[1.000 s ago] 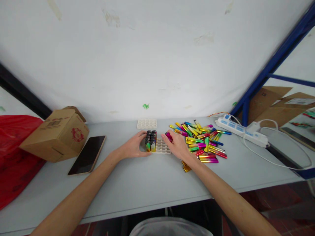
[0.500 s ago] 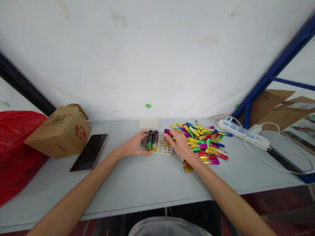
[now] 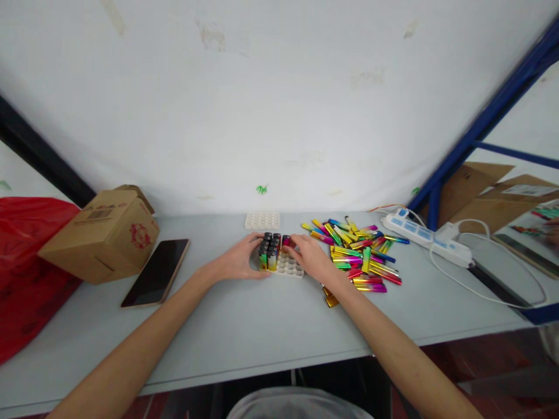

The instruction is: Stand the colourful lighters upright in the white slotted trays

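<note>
Several upright lighters with black tops fill the left part of a white tray with round holes. My left hand curves around the tray's left end, thumb at the near corner and fingers behind, apart from one another. A magenta lighter stands between the fingertips of my right hand, over the tray just right of the filled rows. Whether its bottom sits in a hole is hidden. Loose shiny coloured lighters lie in a pile to the right of my right hand.
A second white tray lies by the wall. To the left are a phone, a cardboard box and a red bag. A white power strip with cables is on the right. Part of another person's hand shows at the far right.
My right hand has moved left with the magenta lighter, bringing it close to the standing rows. My left hand keeps its place at the tray. The whole view has shifted slightly.
</note>
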`<control>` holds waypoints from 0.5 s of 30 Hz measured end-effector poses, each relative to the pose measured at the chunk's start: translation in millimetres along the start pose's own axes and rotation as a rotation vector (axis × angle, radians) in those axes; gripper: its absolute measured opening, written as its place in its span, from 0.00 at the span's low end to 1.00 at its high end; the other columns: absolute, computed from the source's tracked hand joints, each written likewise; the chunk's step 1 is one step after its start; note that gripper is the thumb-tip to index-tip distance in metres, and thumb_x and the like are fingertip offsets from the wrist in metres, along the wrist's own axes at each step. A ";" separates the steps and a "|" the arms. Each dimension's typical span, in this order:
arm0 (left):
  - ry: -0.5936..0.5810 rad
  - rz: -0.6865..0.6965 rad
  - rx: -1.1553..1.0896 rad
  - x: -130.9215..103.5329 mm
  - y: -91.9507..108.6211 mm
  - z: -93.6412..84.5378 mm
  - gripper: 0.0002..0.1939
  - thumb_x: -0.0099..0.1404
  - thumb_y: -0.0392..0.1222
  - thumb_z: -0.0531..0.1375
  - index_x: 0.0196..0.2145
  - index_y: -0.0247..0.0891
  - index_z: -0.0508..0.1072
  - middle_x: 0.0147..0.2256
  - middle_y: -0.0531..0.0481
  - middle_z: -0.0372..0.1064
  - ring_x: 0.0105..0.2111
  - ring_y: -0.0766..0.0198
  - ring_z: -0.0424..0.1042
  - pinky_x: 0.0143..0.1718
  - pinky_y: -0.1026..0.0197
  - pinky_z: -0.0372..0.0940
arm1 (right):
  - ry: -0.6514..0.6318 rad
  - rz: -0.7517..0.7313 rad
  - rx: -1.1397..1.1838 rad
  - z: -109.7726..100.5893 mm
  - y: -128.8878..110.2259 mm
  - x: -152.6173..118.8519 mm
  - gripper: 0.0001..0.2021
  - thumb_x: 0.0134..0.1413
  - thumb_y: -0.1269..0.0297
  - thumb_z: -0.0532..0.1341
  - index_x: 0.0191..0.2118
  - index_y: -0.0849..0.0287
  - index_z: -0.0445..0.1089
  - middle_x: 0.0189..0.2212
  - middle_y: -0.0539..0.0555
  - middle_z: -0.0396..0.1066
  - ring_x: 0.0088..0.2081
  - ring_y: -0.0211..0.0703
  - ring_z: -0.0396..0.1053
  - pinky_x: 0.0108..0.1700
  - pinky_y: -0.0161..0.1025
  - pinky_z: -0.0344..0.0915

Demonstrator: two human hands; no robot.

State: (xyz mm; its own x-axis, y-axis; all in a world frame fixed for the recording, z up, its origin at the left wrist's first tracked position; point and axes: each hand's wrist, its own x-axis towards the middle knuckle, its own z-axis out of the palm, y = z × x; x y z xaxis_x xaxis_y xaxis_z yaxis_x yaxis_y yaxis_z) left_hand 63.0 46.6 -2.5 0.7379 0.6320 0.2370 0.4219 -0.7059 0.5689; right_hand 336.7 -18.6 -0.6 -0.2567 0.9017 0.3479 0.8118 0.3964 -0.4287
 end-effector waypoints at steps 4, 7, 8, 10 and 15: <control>0.028 -0.020 0.015 -0.2 -2.9 6.6 0.49 0.56 0.63 0.81 0.69 0.43 0.74 0.69 0.36 0.71 0.70 0.37 0.71 0.77 0.37 0.65 | -0.023 -0.057 -0.026 -3.2 1.7 -2.0 0.06 0.79 0.61 0.67 0.48 0.58 0.77 0.44 0.59 0.82 0.48 0.51 0.78 0.52 0.43 0.70; 0.046 -0.016 0.007 0.4 -6.5 10.3 0.49 0.56 0.64 0.81 0.69 0.44 0.74 0.69 0.37 0.72 0.70 0.37 0.72 0.77 0.37 0.64 | 0.077 -0.065 -0.007 -16.2 11.5 -5.0 0.11 0.83 0.58 0.61 0.52 0.57 0.79 0.49 0.60 0.83 0.53 0.54 0.78 0.58 0.47 0.70; 0.051 -0.015 0.005 0.7 -7.2 11.0 0.49 0.56 0.64 0.82 0.69 0.44 0.75 0.68 0.37 0.72 0.69 0.37 0.72 0.77 0.36 0.65 | 0.114 -0.046 -0.024 -21.6 17.2 -5.8 0.12 0.84 0.59 0.59 0.53 0.56 0.80 0.50 0.61 0.83 0.54 0.55 0.78 0.60 0.49 0.70; 0.057 -0.013 0.009 1.4 -7.0 11.6 0.49 0.55 0.66 0.81 0.68 0.43 0.75 0.67 0.37 0.73 0.68 0.36 0.74 0.76 0.36 0.67 | 0.160 0.026 -0.111 -31.9 31.6 -7.6 0.13 0.82 0.64 0.57 0.52 0.57 0.81 0.51 0.64 0.83 0.55 0.59 0.77 0.62 0.52 0.69; 0.056 -0.014 0.027 2.8 -2.0 9.9 0.48 0.56 0.69 0.80 0.66 0.42 0.77 0.68 0.37 0.73 0.67 0.34 0.75 0.75 0.37 0.68 | 0.057 0.239 -0.321 -44.0 65.6 -13.4 0.10 0.71 0.70 0.67 0.54 0.58 0.82 0.52 0.68 0.83 0.54 0.65 0.78 0.57 0.55 0.71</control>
State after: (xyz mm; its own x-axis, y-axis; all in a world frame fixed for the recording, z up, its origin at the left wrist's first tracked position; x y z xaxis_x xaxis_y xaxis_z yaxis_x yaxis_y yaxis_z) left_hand 69.4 46.6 -10.7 0.7018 0.6579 0.2731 0.4462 -0.7049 0.5513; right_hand 416.5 -12.3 3.2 -0.0185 0.9474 0.3195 0.9700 0.0945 -0.2240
